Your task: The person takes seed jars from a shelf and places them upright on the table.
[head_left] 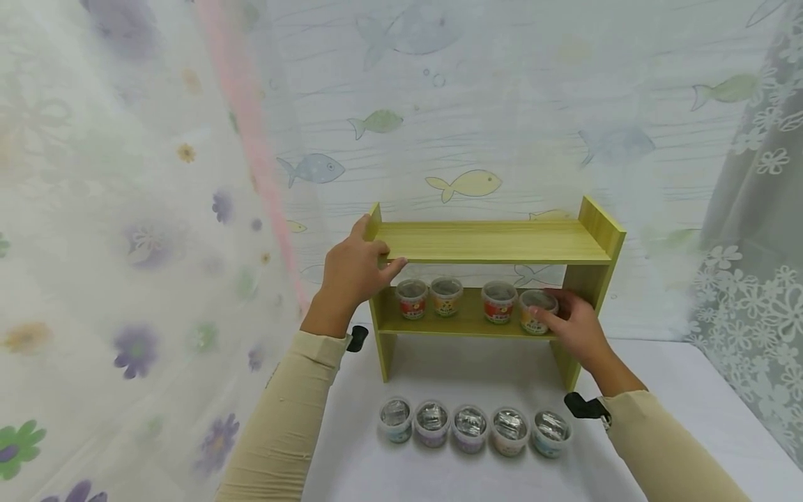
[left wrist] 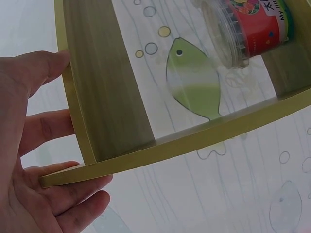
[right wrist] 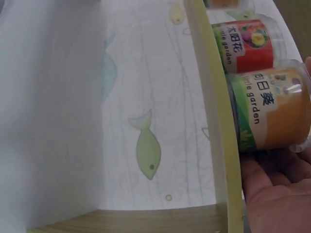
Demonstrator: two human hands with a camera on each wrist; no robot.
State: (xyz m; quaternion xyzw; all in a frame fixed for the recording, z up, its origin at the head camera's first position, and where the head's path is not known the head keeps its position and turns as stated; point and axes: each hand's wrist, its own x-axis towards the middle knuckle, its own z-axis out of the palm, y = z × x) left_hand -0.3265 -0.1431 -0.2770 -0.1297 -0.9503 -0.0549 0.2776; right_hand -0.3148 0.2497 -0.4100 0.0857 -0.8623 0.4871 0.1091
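My left hand [head_left: 355, 268] grips the upper left corner of a two-tier yellow-green wooden shelf [head_left: 489, 240], with fingers on both sides of its end panel in the left wrist view. On the lower tier, my right hand [head_left: 576, 328] holds a clear-lidded plastic cup with an orange label [head_left: 536, 314] at the right end. Its label [right wrist: 274, 104] reads "little garden" in the right wrist view. A red-labelled cup [head_left: 499, 302] stands just left of it. Further left on that tier are another red-labelled cup [head_left: 412, 300] and another orange-labelled cup [head_left: 446, 297].
In front of the shelf, several lidded cups stand in a row on the white tabletop [head_left: 351, 446], among them a blue-labelled cup [head_left: 551, 434] at the right end. A fish-patterned curtain [head_left: 470, 104] hangs behind, and a floral curtain [head_left: 125, 279] hangs on the left.
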